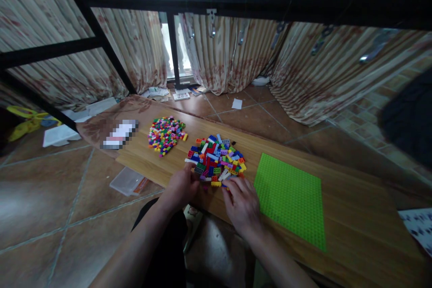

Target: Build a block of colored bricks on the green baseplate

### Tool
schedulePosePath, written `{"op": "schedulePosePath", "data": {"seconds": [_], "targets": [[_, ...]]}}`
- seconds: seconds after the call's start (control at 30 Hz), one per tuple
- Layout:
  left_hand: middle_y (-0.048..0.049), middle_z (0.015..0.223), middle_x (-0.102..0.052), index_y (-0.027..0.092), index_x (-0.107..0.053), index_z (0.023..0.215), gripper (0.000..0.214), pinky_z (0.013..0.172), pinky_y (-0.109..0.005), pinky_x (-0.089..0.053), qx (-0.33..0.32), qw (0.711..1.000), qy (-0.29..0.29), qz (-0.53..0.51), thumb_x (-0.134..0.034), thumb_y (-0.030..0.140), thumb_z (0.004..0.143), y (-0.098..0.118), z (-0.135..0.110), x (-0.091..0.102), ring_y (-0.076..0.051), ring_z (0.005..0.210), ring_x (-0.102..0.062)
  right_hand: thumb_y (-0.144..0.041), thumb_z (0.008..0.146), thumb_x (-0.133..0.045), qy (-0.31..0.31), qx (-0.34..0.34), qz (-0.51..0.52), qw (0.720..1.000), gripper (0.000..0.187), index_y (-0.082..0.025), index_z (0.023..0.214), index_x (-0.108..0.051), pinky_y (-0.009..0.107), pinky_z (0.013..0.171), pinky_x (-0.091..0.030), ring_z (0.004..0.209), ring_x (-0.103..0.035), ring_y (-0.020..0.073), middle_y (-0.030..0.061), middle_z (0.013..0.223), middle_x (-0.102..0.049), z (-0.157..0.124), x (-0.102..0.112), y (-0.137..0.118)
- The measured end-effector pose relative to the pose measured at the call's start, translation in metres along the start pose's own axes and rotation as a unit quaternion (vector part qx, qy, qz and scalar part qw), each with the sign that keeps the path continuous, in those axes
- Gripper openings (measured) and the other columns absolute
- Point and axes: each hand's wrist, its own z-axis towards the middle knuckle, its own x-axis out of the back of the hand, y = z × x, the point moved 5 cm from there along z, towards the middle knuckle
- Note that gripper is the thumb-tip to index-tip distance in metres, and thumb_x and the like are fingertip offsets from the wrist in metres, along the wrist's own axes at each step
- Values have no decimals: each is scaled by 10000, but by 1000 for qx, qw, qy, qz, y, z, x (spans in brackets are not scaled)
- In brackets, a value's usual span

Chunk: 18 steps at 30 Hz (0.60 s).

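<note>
A heap of mixed building bricks (216, 155) lies on the wooden table (354, 216), in white, red, blue, green, yellow and purple. At the heap's near left edge is my left hand (182, 186), its thumb and forefinger apart, with a white brick by the fingertips. My right hand (243, 200) touches the near right edge, fingers bent and spread over the bricks. I see no brick held in either hand; the fingertips are partly hidden. To the right of the heap lies a flat green studded baseplate (290, 198).
Farther left sits a second heap of much smaller coloured pieces (165, 135). A blurred-out phone-like object (120, 134) lies on a brown cloth (131, 103). Below the table's left side, a clear plastic lid or box (128, 181) rests on the tiles. A black metal rail (253, 6) crosses above.
</note>
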Motion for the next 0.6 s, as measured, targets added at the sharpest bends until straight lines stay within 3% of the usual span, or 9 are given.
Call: {"op": "schedulePosePath", "data": {"seconds": [0.1, 0.23, 0.4, 0.6], "targets": [[-28, 823, -693, 180, -473, 1130, 449, 637, -260, -441, 0, 1000, -23, -6, -673, 255, 736, -1, -3, -2, -201, 788, -669, -201, 908, -520, -10, -44, -6, 999, 98, -216, 908, -617, 372, 785, -442, 848, -581, 234, 57, 869, -649, -8, 12, 15], [-42, 845, -694, 190, -435, 1142, 486, 660, -274, -438, -8, 999, -27, 30, -676, 264, 726, -2, -1, -12, -223, 831, -676, -206, 878, -556, -57, -98, -21, 993, 51, -219, 881, -604, 372, 777, -448, 829, -592, 232, 48, 853, -637, -15, 18, 35], [-66, 870, -698, 183, -423, 1146, 454, 696, -290, -441, 8, 996, 1, 85, -645, 314, 772, -2, 5, -17, -249, 901, -674, -190, 835, -611, -109, -104, -11, 988, 58, -212, 888, -624, 371, 810, -447, 877, -594, 238, 47, 895, -638, -12, 14, 34], [-53, 863, -707, 169, -464, 1206, 424, 693, -288, -456, -5, 996, 18, 87, -592, 256, 811, 15, 5, -1, -225, 835, -674, -230, 900, -522, -79, -138, -45, 986, 141, -185, 966, -638, 366, 848, -439, 904, -608, 236, 67, 927, -657, -6, 41, 55]]}}
